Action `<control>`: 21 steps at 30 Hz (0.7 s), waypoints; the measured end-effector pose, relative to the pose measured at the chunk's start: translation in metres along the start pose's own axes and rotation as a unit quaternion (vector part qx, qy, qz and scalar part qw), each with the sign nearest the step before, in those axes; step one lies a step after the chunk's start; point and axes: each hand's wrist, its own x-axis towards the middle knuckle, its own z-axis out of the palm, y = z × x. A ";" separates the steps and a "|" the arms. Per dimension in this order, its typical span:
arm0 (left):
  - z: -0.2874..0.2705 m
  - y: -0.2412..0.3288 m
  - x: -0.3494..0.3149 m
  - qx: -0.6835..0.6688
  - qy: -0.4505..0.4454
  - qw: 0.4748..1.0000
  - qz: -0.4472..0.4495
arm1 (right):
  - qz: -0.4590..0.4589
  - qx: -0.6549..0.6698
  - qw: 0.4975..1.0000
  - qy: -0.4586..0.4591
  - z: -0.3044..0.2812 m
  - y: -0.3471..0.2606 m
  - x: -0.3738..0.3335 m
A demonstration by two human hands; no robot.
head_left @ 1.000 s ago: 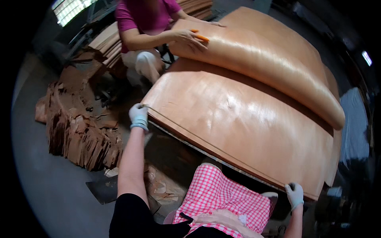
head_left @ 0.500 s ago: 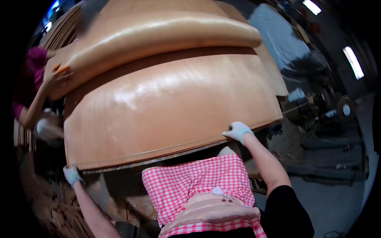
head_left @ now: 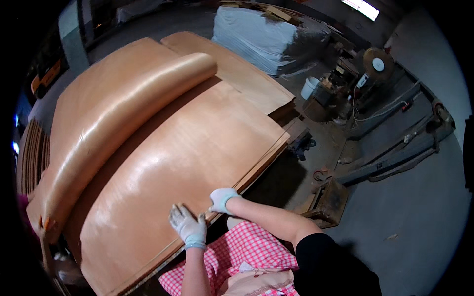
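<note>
A large, thin tan sheet of wood veneer (head_left: 163, 167) lies on a stack in front of me, its far part rolled over into a long curl (head_left: 123, 93). My left hand (head_left: 187, 228), in a pale work glove, rests on the sheet near its front edge with fingers spread. Just to its right, my gloved right hand (head_left: 223, 201) is closed at the front edge, thumb side toward the left hand. Its fingertips are hidden. At the far left, another person's hand (head_left: 45, 224) touches the end of the curl.
More sheets (head_left: 247, 81) lie behind the stack. A plastic-covered pile (head_left: 256, 37) stands farther back. To the right are a white bucket (head_left: 310, 88), a round fan-like device (head_left: 378, 64), a dark metal frame (head_left: 390, 158) and a wooden box (head_left: 328, 202).
My left hand has left the sheet's left corner and come over beside my right hand, opening onto the surface. The view has swung to the right.
</note>
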 end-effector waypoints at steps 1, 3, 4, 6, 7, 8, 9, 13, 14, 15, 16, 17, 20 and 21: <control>0.006 0.002 0.002 -0.004 -0.007 1.000 -0.006 | -0.021 0.020 1.000 -0.008 0.002 0.013 0.001; 0.009 -0.004 0.006 -0.005 -0.007 0.999 -0.035 | -0.035 0.059 0.998 -0.008 -0.019 0.040 -0.009; 0.008 -0.004 0.006 -0.002 -0.012 0.999 -0.037 | -0.040 0.056 0.998 0.003 -0.029 0.072 -0.010; 0.010 -0.005 0.004 0.009 -0.014 0.999 -0.040 | -0.041 0.083 0.996 0.014 -0.053 0.151 -0.011; 0.009 -0.005 0.003 0.012 -0.014 0.999 -0.042 | -0.003 0.066 0.998 0.024 -0.068 0.188 -0.013; 0.010 -0.004 0.003 0.012 -0.015 0.999 -0.041 | 0.032 0.059 0.997 0.045 -0.082 0.230 -0.017; 0.011 -0.004 0.003 0.013 -0.016 0.999 -0.045 | 0.059 0.081 0.994 0.053 -0.098 0.266 -0.023; 0.009 -0.004 0.003 0.015 -0.026 0.998 -0.054 | 0.141 0.031 0.986 0.088 -0.133 0.354 -0.026; 0.010 -0.005 0.003 0.019 -0.024 0.998 -0.053 | 0.162 0.026 0.982 0.090 -0.137 0.357 -0.023; 0.010 -0.009 0.003 0.022 -0.023 0.998 -0.052 | 0.168 0.030 0.980 0.099 -0.138 0.359 -0.014; 0.011 -0.010 0.003 0.024 -0.022 0.998 -0.047 | 0.179 0.030 0.979 0.094 -0.134 0.366 -0.009; 0.012 -0.011 0.003 0.024 -0.022 0.999 -0.043 | 0.190 0.029 0.977 0.088 -0.129 0.372 -0.003; 0.013 -0.013 0.001 0.024 -0.021 0.999 -0.037 | 0.190 0.038 0.976 0.096 -0.112 0.383 0.007; 0.013 -0.014 -0.001 0.025 -0.021 0.999 -0.038 | 0.185 0.043 0.976 0.103 -0.106 0.386 0.009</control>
